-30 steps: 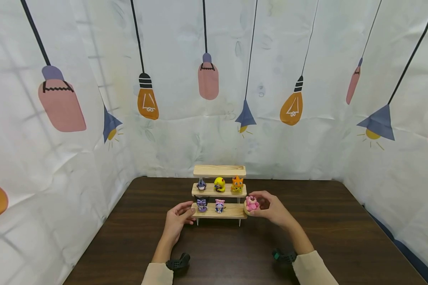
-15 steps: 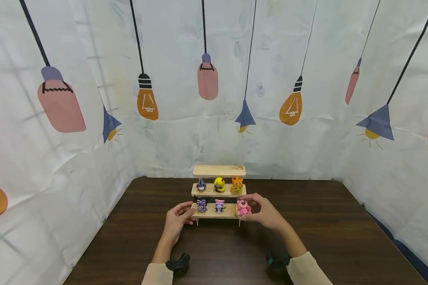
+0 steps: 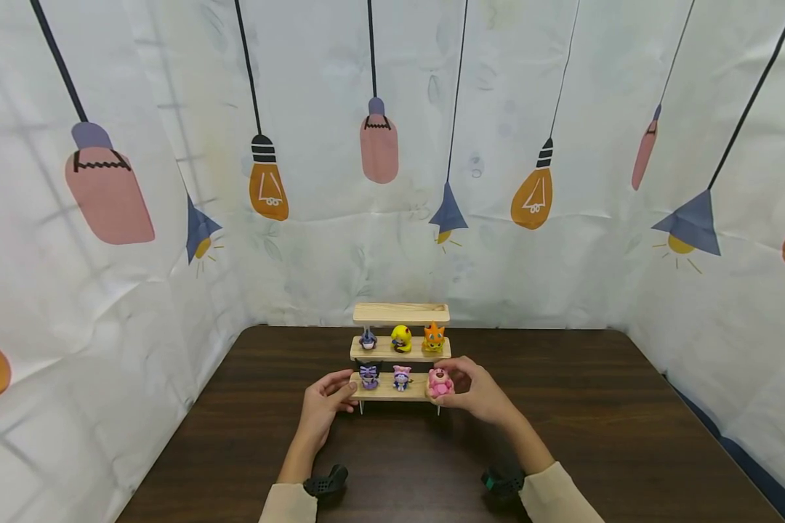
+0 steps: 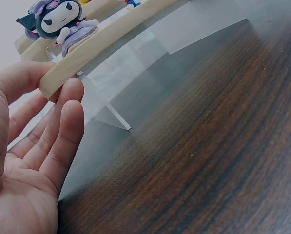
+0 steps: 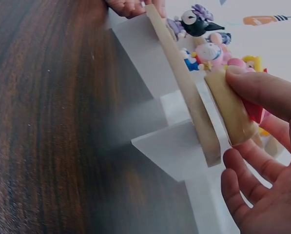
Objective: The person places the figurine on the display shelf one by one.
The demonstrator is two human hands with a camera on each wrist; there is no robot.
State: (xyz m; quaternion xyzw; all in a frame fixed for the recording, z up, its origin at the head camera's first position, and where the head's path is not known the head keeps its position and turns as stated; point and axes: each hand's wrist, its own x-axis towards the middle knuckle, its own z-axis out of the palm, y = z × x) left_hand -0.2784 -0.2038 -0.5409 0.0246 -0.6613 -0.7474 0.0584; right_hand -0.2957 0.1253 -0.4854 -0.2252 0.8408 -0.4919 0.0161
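Note:
My left hand (image 3: 323,407) pinches the left end of the lowest tier of a wooden three-tier display stand (image 3: 386,395), thumb above and fingers below in the left wrist view. At the other end, my right hand (image 3: 482,392) grips a pink bear figurine (image 3: 440,383) by its round cream base (image 5: 230,109). A narrow gap separates that base from the lowest tier in the right wrist view. Beside it on this tier stand a black-eared figurine in purple (image 4: 57,22) and a small figurine with a pink hat (image 3: 402,378).
The middle tier carries a blue figurine (image 3: 368,339), a yellow one (image 3: 402,338) and an orange-eared one (image 3: 434,338). Clear supports (image 5: 167,146) hold the tiers above a dark wooden table (image 3: 405,465). Behind hangs a white curtain (image 3: 314,269) printed with lamps.
My right hand has carried the pink bear figurine leftward, from beyond the right end of the lowest tier to over that end. The left hand keeps its hold on the stand.

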